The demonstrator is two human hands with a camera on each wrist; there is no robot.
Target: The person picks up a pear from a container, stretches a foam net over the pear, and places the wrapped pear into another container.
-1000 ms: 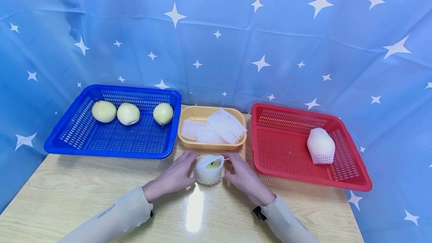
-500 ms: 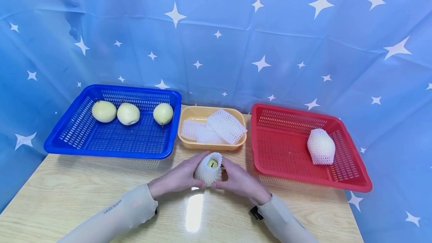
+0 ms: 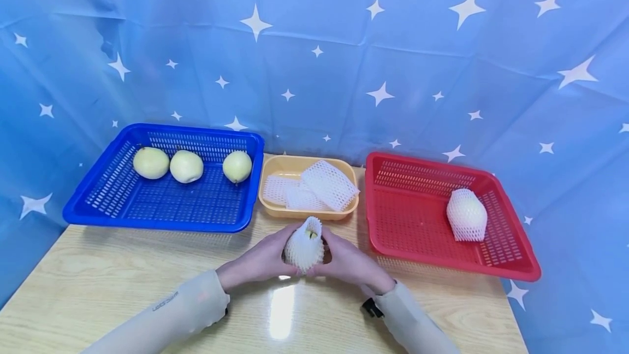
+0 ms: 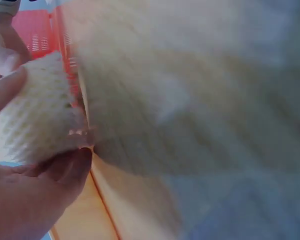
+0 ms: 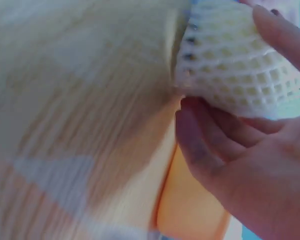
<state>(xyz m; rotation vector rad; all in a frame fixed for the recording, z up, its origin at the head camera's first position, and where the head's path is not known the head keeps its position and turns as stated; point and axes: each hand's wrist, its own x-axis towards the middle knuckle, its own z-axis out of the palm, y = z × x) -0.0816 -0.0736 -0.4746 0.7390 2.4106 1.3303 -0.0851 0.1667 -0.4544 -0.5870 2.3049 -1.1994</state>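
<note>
In the head view a pale yellow-green pear (image 3: 312, 235) sits inside a white foam net sleeve (image 3: 303, 253), its stem showing through the open top. My left hand (image 3: 260, 260) holds the sleeve from the left side, thumb in front. From the opposite side my right hand (image 3: 350, 262) grips it the same way. The left wrist view shows the foam net (image 4: 37, 112) stretched between thumb and fingers. Seen from the right wrist, the pear's skin shows through the mesh (image 5: 235, 62). The far fingers are mostly hidden in the head view.
Behind the hands stands a yellow tray (image 3: 275, 213) with several flat foam nets (image 3: 329, 183). A blue basket (image 3: 162, 224) on the left holds three bare pears (image 3: 187, 166). The red basket (image 3: 408, 217) on the right holds one netted pear (image 3: 468, 214).
Both hands have closed in round the netted pear from its sides. The sleeve has gone from low and wide-mouthed to taller and narrower, its top edge rising above the stem.
</note>
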